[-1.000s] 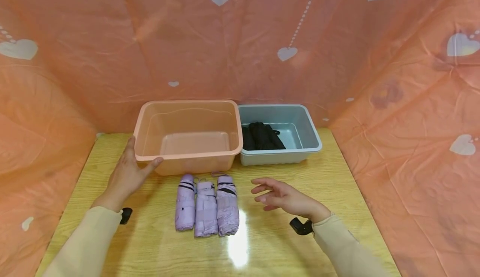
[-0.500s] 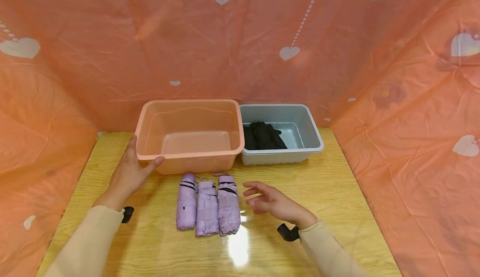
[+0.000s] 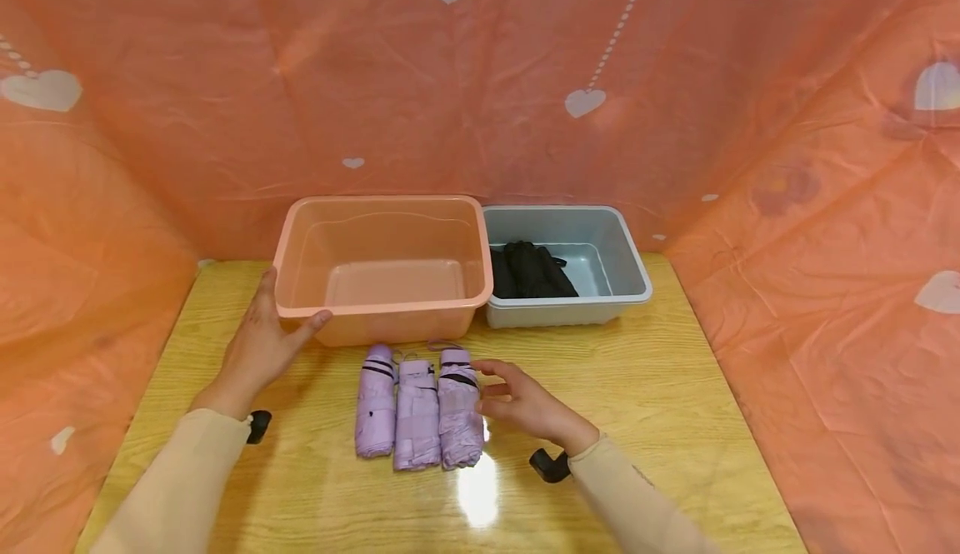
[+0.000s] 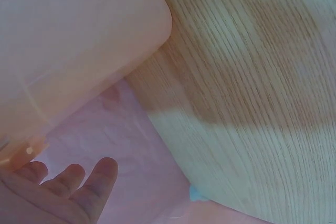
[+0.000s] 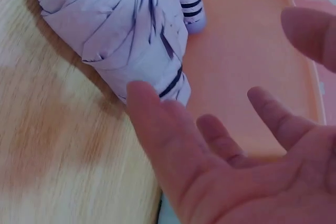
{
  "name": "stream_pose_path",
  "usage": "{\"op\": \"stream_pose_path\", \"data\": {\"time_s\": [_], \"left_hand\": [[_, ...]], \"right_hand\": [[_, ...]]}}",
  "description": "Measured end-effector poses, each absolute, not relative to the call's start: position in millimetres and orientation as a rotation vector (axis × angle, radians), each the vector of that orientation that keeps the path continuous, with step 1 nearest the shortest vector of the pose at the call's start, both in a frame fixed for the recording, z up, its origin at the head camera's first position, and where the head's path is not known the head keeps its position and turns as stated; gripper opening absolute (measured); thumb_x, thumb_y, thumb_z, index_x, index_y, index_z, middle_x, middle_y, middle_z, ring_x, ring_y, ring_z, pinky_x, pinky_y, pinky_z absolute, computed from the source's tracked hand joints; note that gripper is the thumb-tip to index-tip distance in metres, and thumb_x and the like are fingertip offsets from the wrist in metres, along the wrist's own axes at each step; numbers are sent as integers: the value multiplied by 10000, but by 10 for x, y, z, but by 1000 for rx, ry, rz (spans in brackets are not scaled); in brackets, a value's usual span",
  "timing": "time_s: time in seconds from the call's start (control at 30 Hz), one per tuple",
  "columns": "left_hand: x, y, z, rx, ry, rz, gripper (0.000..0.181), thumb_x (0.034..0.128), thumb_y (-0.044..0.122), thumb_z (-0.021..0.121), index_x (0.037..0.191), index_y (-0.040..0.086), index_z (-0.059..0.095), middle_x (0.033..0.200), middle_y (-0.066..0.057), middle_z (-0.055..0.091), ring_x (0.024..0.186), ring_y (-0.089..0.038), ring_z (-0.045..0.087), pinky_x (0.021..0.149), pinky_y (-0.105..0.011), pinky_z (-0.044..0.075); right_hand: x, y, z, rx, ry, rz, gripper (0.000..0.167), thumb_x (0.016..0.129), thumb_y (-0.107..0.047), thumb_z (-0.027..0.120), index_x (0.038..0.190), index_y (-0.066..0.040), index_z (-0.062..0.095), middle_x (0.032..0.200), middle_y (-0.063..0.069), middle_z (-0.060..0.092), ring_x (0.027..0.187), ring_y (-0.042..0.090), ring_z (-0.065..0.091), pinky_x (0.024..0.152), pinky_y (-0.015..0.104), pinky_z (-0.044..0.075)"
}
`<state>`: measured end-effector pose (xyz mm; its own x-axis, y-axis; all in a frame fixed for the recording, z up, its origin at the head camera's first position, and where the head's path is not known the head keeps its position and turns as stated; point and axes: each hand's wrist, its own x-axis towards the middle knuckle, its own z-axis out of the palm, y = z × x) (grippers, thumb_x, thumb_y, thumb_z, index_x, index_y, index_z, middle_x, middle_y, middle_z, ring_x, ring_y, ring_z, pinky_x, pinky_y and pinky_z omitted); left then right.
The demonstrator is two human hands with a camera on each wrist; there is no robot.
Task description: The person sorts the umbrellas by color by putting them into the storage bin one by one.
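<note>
Three folded lilac umbrellas lie side by side on the table, the left one [image 3: 374,412], the middle one [image 3: 417,429] and the right one [image 3: 460,425]. Fingers of my right hand [image 3: 525,404] are loosely spread at the upper right side of the right umbrella; the right wrist view has a fingertip over the edge of that umbrella [image 5: 121,40], contact unclear. At the front left corner of the orange bin [image 3: 397,321], my left hand [image 3: 262,341] rests with its thumb by the front rim and extended fingers along the left side. The bin is empty.
Touching the orange bin on its right is a grey-blue bin [image 3: 555,312] with black folded items [image 3: 536,275] in its left part. Behind both bins hangs an orange cloth [image 3: 510,146] with hearts, which also flanks the wooden table [image 3: 660,421].
My right hand has moved left, from beside the umbrellas to the side of the right one. My left hand has stayed at the orange bin's corner.
</note>
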<state>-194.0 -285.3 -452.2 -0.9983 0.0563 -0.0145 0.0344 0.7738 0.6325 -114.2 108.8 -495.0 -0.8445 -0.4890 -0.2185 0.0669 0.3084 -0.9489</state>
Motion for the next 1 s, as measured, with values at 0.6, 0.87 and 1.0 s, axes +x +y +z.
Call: {"op": "stream_pose_path", "data": {"time_s": [0.6, 0.87, 1.0], "left_hand": [[-1929, -2824, -4512, 83, 2923, 1064, 1144, 905, 645, 600, 1581, 135, -169, 1623, -274, 6, 1405, -565, 180, 1020, -739, 234], [-1927, -2830, -4514, 74, 2924, 1063, 1145, 903, 648, 600, 1582, 138, -168, 1619, -282, 7, 1404, -568, 173, 1023, -738, 228], [-1920, -2838, -4521, 73, 2926, 1060, 1143, 905, 645, 600, 1581, 134, -168, 1620, -280, 3, 1404, -568, 174, 1022, -739, 229]], "right_hand": [[-1234, 712, -5231, -378, 2473, -1179, 709, 793, -256, 829, 1421, -98, 539, 1425, 246, 393, 1266, 352, 445, 1001, 457, 440], [-1186, 527, -5248, -260, 2599, -1032, 737, 732, -240, 886, 1397, -180, 573, 1378, 282, 457, 1221, 403, 518, 968, 496, 463], [-1170, 478, -5277, -239, 2635, -1045, 742, 700, -207, 901, 1376, -193, 593, 1290, 268, 490, 1103, 384, 573, 901, 483, 489]]}}
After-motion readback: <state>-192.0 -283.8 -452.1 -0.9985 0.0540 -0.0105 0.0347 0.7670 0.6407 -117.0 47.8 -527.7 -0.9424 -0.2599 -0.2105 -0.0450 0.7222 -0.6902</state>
